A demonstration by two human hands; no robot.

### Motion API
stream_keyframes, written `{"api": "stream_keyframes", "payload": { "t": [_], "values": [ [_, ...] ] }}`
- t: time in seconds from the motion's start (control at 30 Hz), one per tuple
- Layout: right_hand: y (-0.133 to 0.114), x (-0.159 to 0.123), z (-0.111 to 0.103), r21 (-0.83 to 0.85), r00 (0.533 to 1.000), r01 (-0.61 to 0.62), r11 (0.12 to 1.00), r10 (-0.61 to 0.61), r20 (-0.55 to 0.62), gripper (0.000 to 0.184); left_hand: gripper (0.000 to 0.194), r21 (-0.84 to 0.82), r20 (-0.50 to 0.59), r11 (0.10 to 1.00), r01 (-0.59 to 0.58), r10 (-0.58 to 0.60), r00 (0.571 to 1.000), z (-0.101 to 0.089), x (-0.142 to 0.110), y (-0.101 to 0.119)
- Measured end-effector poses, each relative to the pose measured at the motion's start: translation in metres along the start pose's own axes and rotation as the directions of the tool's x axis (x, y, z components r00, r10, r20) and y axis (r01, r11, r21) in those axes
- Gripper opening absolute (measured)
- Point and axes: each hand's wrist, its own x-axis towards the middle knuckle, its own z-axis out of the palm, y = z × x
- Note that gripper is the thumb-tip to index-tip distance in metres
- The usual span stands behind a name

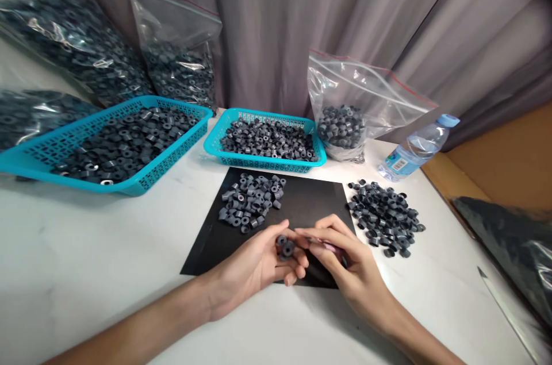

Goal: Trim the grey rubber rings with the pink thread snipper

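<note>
My left hand (276, 256) is cupped, palm up, over the black mat (314, 189), its fingers curled around a few small dark grey ring-shaped pieces (287, 248). Close to its fingertips, my right hand (345, 256) is closed in a pinch on something thin that I cannot make out. A dark piece shows partly under the right fingers. Beyond the left hand, a pile of grey ring-shaped pieces (252, 201) lies on the mat. To the right of the mat, another pile of dark hollow caps (385, 216) lies on the white table.
Two blue baskets, a left one (144, 181) and a middle one (263, 162), hold many grey pieces. Behind stand clear zip bags of pieces, one at the left (181, 66) and one at the right (342, 123). A water bottle (416, 149) leans at the right, near a brown box (504, 164).
</note>
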Motion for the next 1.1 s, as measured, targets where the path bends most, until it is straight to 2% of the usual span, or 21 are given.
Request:
{"api": "stream_keyframes", "payload": {
  "t": [0.13, 0.27, 0.37, 0.47, 0.57, 0.63, 0.7, 0.77, 0.8, 0.83, 0.87, 0.9, 0.93, 0.97, 1.03, 1.1],
  "values": [
    [0.005, 0.004, -0.009, -0.037, 0.991, 0.019, 0.999, -0.023, -0.129, 0.03, 0.05, -0.019, -0.021, 1.0, 0.01, -0.011, 1.0, -0.001, -0.001, 0.004],
    [0.012, 0.01, -0.013, -0.081, 0.974, -0.029, 0.996, 0.01, -0.226, 0.032, 0.055, -0.018, -0.052, 0.999, 0.028, -0.029, 0.998, -0.001, -0.003, 0.009],
    [0.017, 0.012, -0.011, -0.086, 0.97, -0.056, 0.995, 0.034, -0.24, 0.033, 0.047, -0.046, -0.073, 0.998, 0.043, -0.047, 0.996, -0.001, -0.004, 0.01],
    [0.018, 0.014, -0.007, -0.077, 0.972, -0.017, 0.997, -0.002, -0.234, 0.031, 0.033, -0.05, -0.079, 0.996, 0.07, -0.073, 0.994, -0.002, -0.007, 0.012],
    [0.017, 0.017, -0.004, -0.047, 0.973, 0.016, 0.999, -0.027, -0.229, 0.031, 0.038, 0.135, -0.099, 0.99, 0.046, -0.033, 0.995, -0.004, -0.01, 0.017],
    [0.017, 0.02, -0.003, -0.034, 0.971, 0.025, 0.999, -0.033, -0.238, 0.031, 0.044, 0.313, -0.14, 0.949, -0.019, 0.066, 0.988, -0.001, -0.009, 0.029],
    [0.017, 0.023, -0.002, -0.027, 0.971, 0.043, 0.999, -0.048, -0.234, 0.032, 0.045, 0.479, -0.152, 0.871, -0.108, 0.203, 0.967, 0.01, -0.002, 0.051],
    [0.016, 0.025, -0.001, -0.026, 0.972, 0.056, 0.998, -0.061, -0.228, 0.032, 0.042, 0.635, -0.063, 0.729, -0.256, 0.379, 0.923, 0.032, 0.011, 0.084],
    [0.016, 0.026, -0.001, -0.028, 0.972, 0.061, 0.998, -0.066, -0.227, 0.032, 0.041, 0.699, 0.001, 0.631, -0.337, 0.471, 0.882, 0.046, 0.02, 0.103],
    [0.015, 0.026, 0.0, -0.032, 0.972, 0.064, 0.997, -0.07, -0.226, 0.032, 0.039, 0.77, 0.08, 0.471, -0.43, 0.597, 0.798, 0.062, 0.03, 0.124],
    [0.014, 0.027, 0.0, -0.038, 0.971, 0.068, 0.997, -0.074, -0.227, 0.033, 0.036, 0.845, 0.181, 0.234, -0.481, 0.721, 0.668, 0.078, 0.04, 0.144],
    [0.014, 0.027, 0.0, -0.043, 0.97, 0.073, 0.996, -0.081, -0.229, 0.033, 0.033, 0.892, 0.309, -0.046, -0.45, 0.789, 0.531, 0.094, 0.05, 0.164],
    [0.013, 0.027, 0.0, -0.049, 0.968, 0.082, 0.995, -0.091, -0.232, 0.034, 0.032, 0.889, 0.44, -0.312, -0.335, 0.783, 0.439, 0.107, 0.059, 0.181],
    [0.013, 0.027, 0.001, -0.055, 0.967, 0.095, 0.994, -0.105, -0.231, 0.034, 0.033, 0.839, 0.533, -0.515, -0.174, 0.719, 0.446, 0.118, 0.066, 0.196],
    [0.013, 0.027, 0.001, -0.064, 0.965, 0.125, 0.99, -0.136, -0.223, 0.033, 0.024, 0.788, 0.565, -0.606, -0.109, 0.643, 0.517, 0.132, 0.078, 0.217],
    [0.015, 0.027, 0.002, -0.071, 0.965, 0.152, 0.986, -0.163, -0.204, 0.031, 0.018, 0.77, 0.546, -0.633, -0.078, 0.591, 0.594, 0.137, 0.085, 0.228]
  ]
}}
